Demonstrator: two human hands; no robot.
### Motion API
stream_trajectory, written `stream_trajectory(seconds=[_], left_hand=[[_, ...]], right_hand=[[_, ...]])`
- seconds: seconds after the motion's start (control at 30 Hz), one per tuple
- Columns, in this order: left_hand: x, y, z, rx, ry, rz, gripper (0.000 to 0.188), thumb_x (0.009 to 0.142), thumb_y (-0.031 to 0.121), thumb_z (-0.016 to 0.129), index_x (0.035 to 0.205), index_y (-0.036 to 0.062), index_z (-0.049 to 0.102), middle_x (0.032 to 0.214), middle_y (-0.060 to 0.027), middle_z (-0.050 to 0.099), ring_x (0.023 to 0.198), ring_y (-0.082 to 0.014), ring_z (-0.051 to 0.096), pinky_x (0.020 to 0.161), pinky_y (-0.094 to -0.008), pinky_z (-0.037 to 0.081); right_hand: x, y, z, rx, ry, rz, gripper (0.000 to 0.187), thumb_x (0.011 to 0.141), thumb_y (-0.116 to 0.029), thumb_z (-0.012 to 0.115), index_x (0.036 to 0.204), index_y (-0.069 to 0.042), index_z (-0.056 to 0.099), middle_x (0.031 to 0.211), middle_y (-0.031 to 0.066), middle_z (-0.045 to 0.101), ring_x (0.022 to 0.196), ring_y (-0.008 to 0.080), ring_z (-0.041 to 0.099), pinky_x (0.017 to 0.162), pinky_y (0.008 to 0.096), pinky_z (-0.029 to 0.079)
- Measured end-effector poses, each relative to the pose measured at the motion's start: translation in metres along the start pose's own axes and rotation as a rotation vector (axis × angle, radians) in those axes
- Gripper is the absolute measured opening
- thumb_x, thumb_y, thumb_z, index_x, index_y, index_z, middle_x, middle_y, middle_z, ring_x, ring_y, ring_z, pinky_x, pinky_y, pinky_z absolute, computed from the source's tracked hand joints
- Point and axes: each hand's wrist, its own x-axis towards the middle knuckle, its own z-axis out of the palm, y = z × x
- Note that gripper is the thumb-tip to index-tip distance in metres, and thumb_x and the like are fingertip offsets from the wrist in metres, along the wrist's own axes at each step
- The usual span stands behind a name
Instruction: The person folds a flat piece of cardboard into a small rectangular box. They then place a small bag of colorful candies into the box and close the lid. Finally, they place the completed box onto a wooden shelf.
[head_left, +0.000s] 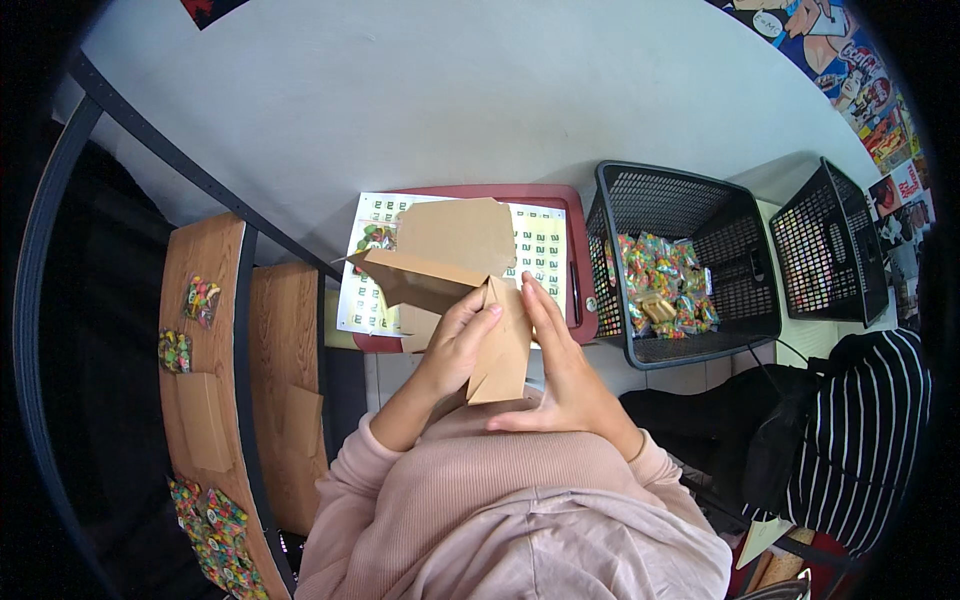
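A partly folded brown cardboard box (503, 345) is held in front of my torso, tilted, with panels standing open toward the far left. My left hand (455, 345) grips its near left edge, the thumb pressed on the cardboard. Along the box's right side lies my right hand (565, 380), its fingers stretched out and touching the side, its thumb spread apart below the near end. Beyond the box, a flat brown cardboard piece (455, 228) rests over sheets of printed labels (540, 240). A clear bag of colourful sweets (378, 237) sits at that piece's left.
The sheets lie on a dark red tray (588, 310). To its right stands a black basket (690, 352) of sweet bags, with another black basket (835, 250) beyond. Wooden shelves (205, 260) at left carry sweet bags and a brown box (205, 422). A striped cloth (860, 440) hangs at right.
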Motion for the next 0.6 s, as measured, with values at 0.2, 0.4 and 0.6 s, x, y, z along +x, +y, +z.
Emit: stream_trajectory(seconds=[0.2, 0.4, 0.6], left_hand=[[0.02, -0.01, 0.0, 0.398, -0.115, 0.026, 0.031, 0.092, 0.03, 0.036, 0.101, 0.0013, 0.045, 0.097, -0.009, 0.051, 0.088, -0.0123, 0.048, 0.077, -0.026, 0.04], [-0.011, 0.0, -0.033, 0.427, 0.108, 0.396, 0.011, 0.088, 0.014, 0.044, 0.091, 0.0043, 0.044, 0.108, -0.0127, 0.048, 0.101, -0.0195, 0.047, 0.084, -0.032, 0.038], [-0.025, -0.003, -0.055, 0.087, 0.293, 0.314, 0.018, 0.083, 0.012, 0.049, 0.099, 0.0041, 0.044, 0.106, -0.0092, 0.048, 0.098, -0.0176, 0.048, 0.083, -0.0295, 0.039]], right_hand=[[-0.003, 0.047, 0.012, 0.139, 0.111, 0.163, 0.113, 0.047, -0.024, 0.081, 0.133, 0.002, 0.012, 0.121, 0.0204, 0.035, 0.116, 0.0318, 0.036, 0.094, 0.0365, 0.035], [-0.017, 0.096, 0.01, 0.799, 0.377, 0.248, 0.105, 0.05, -0.02, 0.077, 0.133, -0.002, 0.014, 0.131, 0.013, 0.029, 0.123, 0.024, 0.029, 0.1, 0.0345, 0.025], [-0.019, 0.086, 0.032, -0.003, 0.564, 0.073, 0.107, 0.048, -0.031, 0.08, 0.129, 0.0, 0.019, 0.122, 0.0164, 0.033, 0.113, 0.0285, 0.037, 0.094, 0.039, 0.033]])
